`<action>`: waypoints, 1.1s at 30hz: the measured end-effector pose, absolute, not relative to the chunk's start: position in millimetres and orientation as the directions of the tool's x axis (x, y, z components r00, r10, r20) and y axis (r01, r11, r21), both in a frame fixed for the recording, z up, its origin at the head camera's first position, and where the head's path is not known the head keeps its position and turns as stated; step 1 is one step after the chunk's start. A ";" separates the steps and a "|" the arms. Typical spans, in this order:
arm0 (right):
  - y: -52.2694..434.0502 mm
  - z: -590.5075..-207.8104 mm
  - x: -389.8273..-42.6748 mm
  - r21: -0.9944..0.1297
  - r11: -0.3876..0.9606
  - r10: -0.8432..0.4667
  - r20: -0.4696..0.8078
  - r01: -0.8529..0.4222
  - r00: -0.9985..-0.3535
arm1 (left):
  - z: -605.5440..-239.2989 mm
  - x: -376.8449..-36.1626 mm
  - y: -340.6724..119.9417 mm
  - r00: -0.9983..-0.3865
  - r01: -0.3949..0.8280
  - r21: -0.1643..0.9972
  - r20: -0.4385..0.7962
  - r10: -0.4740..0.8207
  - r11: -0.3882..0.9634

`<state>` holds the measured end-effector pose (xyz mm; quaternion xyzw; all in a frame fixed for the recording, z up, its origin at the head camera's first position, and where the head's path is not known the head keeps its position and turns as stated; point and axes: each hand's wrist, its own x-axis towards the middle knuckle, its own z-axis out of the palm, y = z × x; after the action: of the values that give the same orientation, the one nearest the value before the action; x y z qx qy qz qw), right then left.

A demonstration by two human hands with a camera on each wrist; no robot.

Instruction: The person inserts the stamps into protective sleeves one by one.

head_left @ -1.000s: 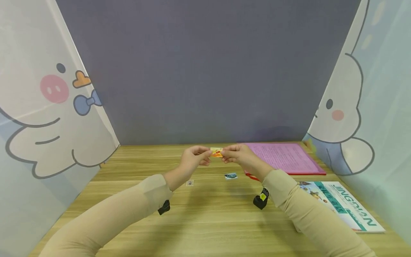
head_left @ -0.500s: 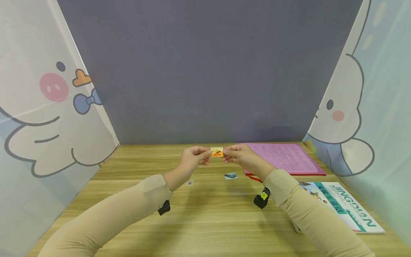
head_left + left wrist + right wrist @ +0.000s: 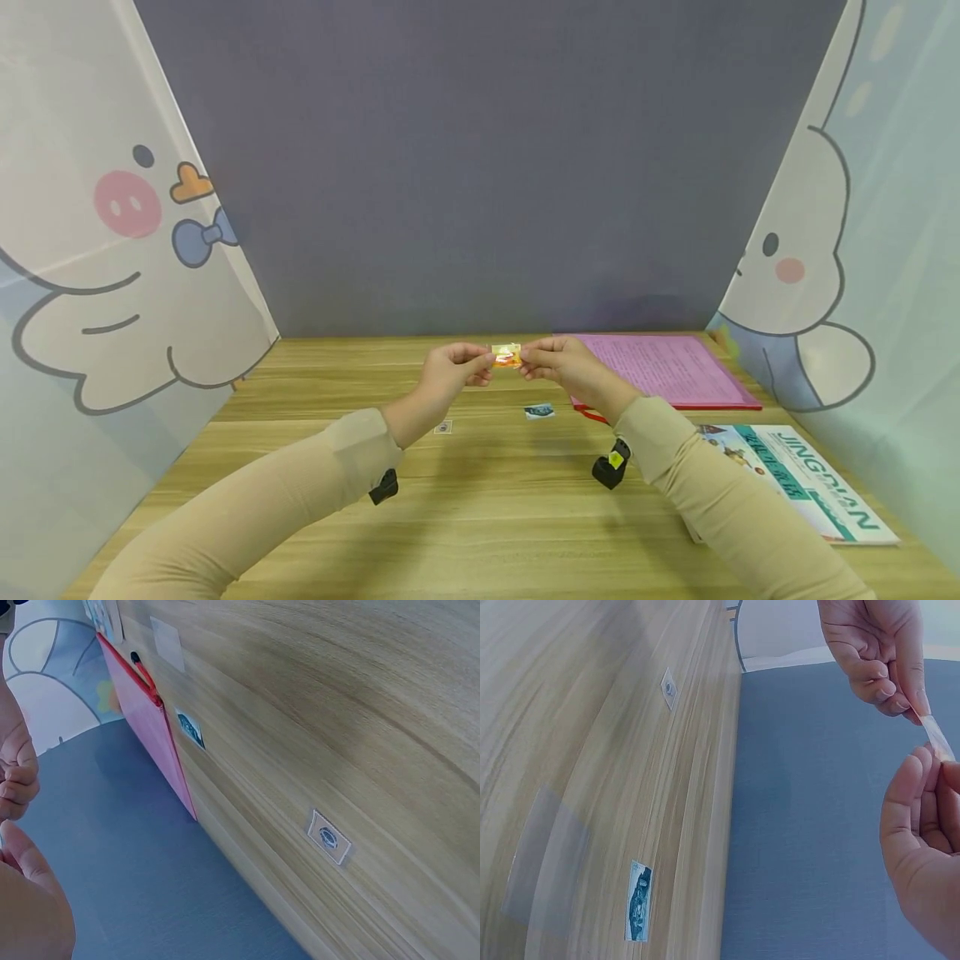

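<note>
Reading "JINGDIAN" in teal capitals on booklet [image 3: 798, 483] at right bench [image 3: 480, 517] edge; print on pink sheet [image 3: 660, 367] too small to read. Pinching small orange sticker [image 3: 507, 356] between both grips: left hand [image 3: 448, 377] curling thumb and forefinger on its left end, right hand [image 3: 558, 367] pinching its right end. Hanging sticker above bench, between the two grips, seen edge-on from right wrist. Lying flat on bench below: blue sticker [image 3: 539, 411] and small square sticker [image 3: 443, 427], well apart from either grip.
</note>
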<state>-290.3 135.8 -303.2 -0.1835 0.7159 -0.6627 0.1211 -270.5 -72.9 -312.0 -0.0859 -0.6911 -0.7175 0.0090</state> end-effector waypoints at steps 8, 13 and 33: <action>133.9 -301.4 -289.5 -0.993 0.042 -0.376 0.083 -0.107 -0.923 | -312.4 -272.6 -72.1 -0.985 0.131 0.991 0.134 0.107 -0.033; 132.3 -302.9 -290.1 -0.993 0.035 -0.363 0.091 -0.112 -0.927 | -312.8 -271.7 -70.8 -0.987 0.123 0.992 0.126 0.098 -0.033; 128.2 -305.8 -290.0 -0.993 0.072 -0.337 0.067 -0.097 -0.939 | -312.0 -270.4 -70.1 -0.992 0.114 0.993 0.115 0.056 -0.012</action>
<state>-290.0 128.2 -305.8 -0.1495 0.7265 -0.6646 0.0903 -270.4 -70.1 -312.0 -0.0606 -0.7026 -0.7087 0.0205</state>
